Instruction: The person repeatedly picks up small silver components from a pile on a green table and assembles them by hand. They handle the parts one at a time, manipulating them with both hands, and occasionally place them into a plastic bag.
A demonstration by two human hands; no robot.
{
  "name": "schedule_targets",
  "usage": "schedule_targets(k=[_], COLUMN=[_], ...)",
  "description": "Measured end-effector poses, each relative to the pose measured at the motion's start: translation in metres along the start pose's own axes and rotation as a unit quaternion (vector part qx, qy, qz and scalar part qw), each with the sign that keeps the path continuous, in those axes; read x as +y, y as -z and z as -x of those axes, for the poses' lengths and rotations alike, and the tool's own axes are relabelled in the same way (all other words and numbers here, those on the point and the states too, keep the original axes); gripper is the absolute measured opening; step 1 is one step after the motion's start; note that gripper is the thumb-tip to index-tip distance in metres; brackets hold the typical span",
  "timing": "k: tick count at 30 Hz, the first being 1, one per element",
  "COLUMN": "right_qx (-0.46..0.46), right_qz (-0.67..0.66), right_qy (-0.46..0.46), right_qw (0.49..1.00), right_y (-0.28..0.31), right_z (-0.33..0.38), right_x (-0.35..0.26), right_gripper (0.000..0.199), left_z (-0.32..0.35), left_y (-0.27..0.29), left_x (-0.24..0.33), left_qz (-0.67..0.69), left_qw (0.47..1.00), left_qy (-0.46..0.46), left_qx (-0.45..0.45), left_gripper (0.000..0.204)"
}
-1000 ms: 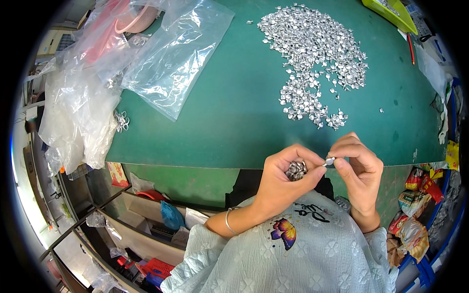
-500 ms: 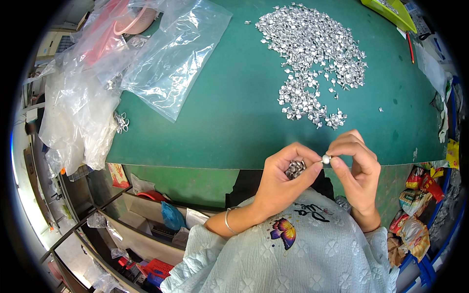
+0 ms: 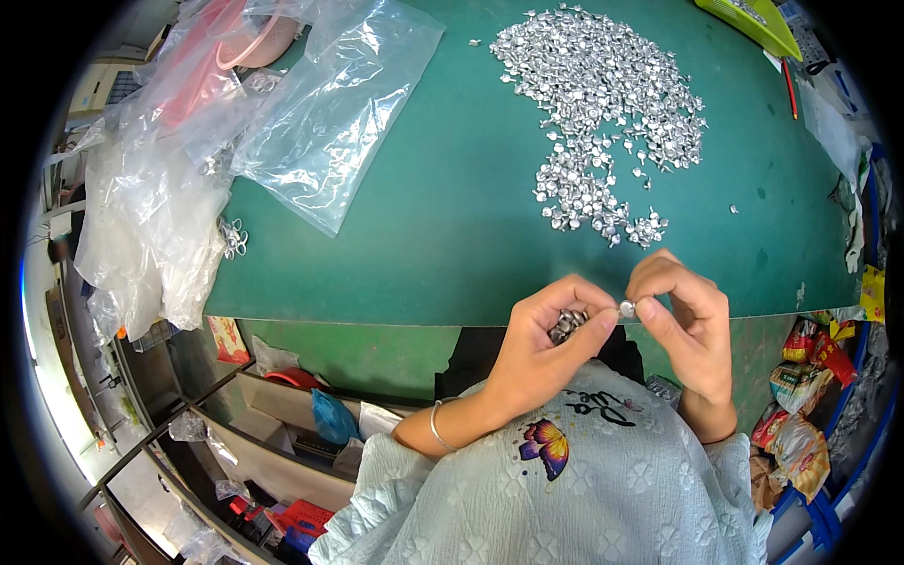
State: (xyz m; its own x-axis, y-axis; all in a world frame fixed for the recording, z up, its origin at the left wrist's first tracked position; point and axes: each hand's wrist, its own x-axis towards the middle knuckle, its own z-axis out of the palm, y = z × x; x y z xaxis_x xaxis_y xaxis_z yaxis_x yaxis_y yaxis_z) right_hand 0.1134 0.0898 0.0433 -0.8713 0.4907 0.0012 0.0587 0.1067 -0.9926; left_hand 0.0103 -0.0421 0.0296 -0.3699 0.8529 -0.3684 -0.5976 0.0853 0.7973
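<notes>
Nearest me is my pale blue-green textured shirt (image 3: 603, 490), with a purple, orange and yellow butterfly (image 3: 546, 446) and dark lettering on its front. A thin silver-coloured bangle (image 3: 436, 428) circles my left wrist.

My left hand (image 3: 535, 358) curls around a cluster of small dark-silver metal pieces (image 3: 567, 325), its thumb and forefinger drawn close at the tips. My right hand (image 3: 692, 325) pinches a single small silver metal piece with a rounded head (image 3: 627, 308) between thumb and forefinger; the left fingertips meet this piece from the other side. Both hands are at the near edge of the green counter (image 3: 405, 254).

Just beyond them begins a loose heap of small shiny silver metal pieces (image 3: 612, 104), narrow at my end and widening away from me. One stray silver piece (image 3: 734, 209) lies apart to its right.

To the left, cloudy white plastic bags (image 3: 141, 207) hang over the side, beside a flat clear plastic bag (image 3: 348, 113). Farther off are a red pencil (image 3: 790, 89), a lime-green plastic tray (image 3: 758, 28) and a round pink plastic basket (image 3: 259, 47).
</notes>
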Motion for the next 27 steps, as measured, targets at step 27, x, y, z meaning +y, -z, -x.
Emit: schedule_targets(k=[27], right_qx=[-0.026], right_qz=[0.289], right_qy=[0.105], right_qw=[0.951], right_y=[-0.004], right_z=[-0.037], right_x=[0.076], right_gripper=[0.022], left_z=[-0.027], left_y=[0.031], left_x=[-0.041], left_qz=[0.471], left_qw=[0.871], left_qy=[0.14], left_qx=[-0.017], left_gripper=[0.029])
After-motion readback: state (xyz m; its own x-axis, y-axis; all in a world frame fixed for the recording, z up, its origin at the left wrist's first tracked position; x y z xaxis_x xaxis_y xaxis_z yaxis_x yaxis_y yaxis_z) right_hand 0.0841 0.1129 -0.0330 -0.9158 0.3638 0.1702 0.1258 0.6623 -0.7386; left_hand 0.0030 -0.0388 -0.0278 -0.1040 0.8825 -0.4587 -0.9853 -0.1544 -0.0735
